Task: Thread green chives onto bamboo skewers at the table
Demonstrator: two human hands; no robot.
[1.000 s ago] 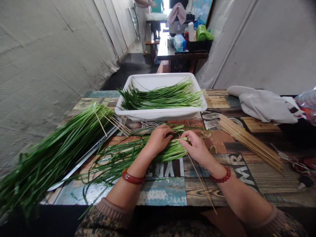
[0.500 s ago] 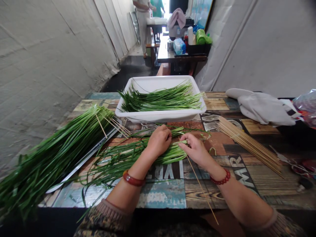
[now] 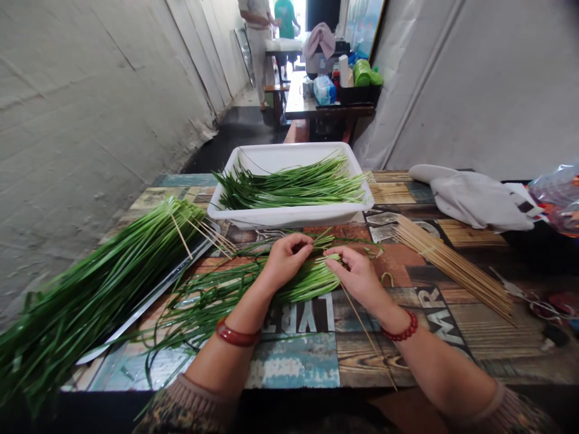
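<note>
Long garlic chives [image 3: 312,283] lie in a loose layer on the table, pale stem ends to the right, under and between my hands. My left hand [image 3: 286,260] is curled above them, thumb and fingertips drawn together close to the stem ends; what it pinches, if anything, is too small to make out. My right hand [image 3: 357,274] is closed at the stem ends on a thin bamboo skewer [image 3: 368,331]. The skewer slants from under the fingers toward the table's front edge. Its upper end is hidden among the stems and fingers.
A white tub [image 3: 289,216] of chives stands behind my hands. At left, a big chive pile [image 3: 104,283] with several skewers rests on a metal tray [image 3: 149,301]. Bundled skewers [image 3: 452,265], scissors [image 3: 520,292] and a pale cloth [image 3: 479,196] lie right. Two people stand far back.
My left hand has lifted slightly off the chives and its thumb and fingers now show in a curl. My right hand stays at the stem ends with the skewer. The view has shifted slightly.
</note>
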